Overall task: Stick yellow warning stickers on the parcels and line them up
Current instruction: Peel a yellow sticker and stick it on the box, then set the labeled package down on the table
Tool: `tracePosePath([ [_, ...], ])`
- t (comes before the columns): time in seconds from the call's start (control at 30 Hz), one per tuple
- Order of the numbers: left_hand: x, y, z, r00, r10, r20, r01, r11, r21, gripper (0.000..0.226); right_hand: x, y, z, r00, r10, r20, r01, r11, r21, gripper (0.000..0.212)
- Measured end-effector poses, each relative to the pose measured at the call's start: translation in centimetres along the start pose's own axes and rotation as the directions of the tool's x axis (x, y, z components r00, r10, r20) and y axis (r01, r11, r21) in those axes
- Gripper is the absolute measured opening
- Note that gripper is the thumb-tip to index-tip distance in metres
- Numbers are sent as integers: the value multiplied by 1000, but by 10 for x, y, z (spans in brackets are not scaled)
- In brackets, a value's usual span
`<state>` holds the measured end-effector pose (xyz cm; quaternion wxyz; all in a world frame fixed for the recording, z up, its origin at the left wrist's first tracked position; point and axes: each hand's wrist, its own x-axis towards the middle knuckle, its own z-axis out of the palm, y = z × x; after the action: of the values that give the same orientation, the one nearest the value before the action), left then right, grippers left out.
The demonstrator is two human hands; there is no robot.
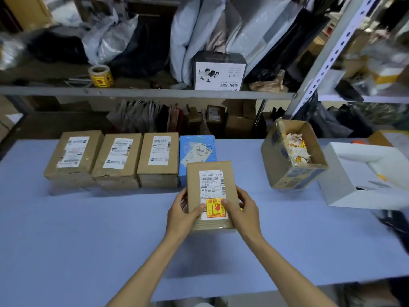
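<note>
Fingers (183,199) of the left hand (180,214) and right hand (245,212) curl round the brown parcel (210,173)'s sides, thumbs pressing the yellow warning sticker (214,208) between them, with a row of four parcels (119,156) just beyond the fingertips.

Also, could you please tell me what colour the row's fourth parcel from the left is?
That parcel is light blue, shown best in the head view.

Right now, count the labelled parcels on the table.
5: three brown parcels in a row back left, blue parcel beside them, stickered parcel held by left hand and right hand.
</note>
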<state>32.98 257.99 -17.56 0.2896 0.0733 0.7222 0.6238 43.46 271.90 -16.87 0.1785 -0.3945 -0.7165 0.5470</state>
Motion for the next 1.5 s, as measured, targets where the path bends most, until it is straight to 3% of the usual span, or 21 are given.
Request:
tracePosePath([
  [0.2,34,37,39,982,77,171,-93,992,90,65,27,-19,-40,992,-6,-128,10,1000,26,35],
  [0.33,67,47,65,980,90,178,-130,965,227,61,57,-24,-54,993,-40,-108,37,999,-35,42],
  [0.53,100,64,99,983,21,181,-60,975,216,63,110,-30,-66,989,-69,-132,50,988,-145,33],
  [1.03,196,41,143,976,-83,199,12,942,335,63,227,9,-60,991,130,-37,-135,964,-230,35],
  [1.33,199,34,145,971,-21,240,-65,937,345,60,233,14,-58,990,140,-28,-142,938,-316,31],
  [1.43,200,36,129,985,-30,170,-35,930,367,61,235,5,-56,981,190,-26,-185,907,-379,35],
  [1.5,203,38,108,997,43,64,-66,903,425,54,229,-4,-49,990,127,-61,-140,845,-517,45],
])
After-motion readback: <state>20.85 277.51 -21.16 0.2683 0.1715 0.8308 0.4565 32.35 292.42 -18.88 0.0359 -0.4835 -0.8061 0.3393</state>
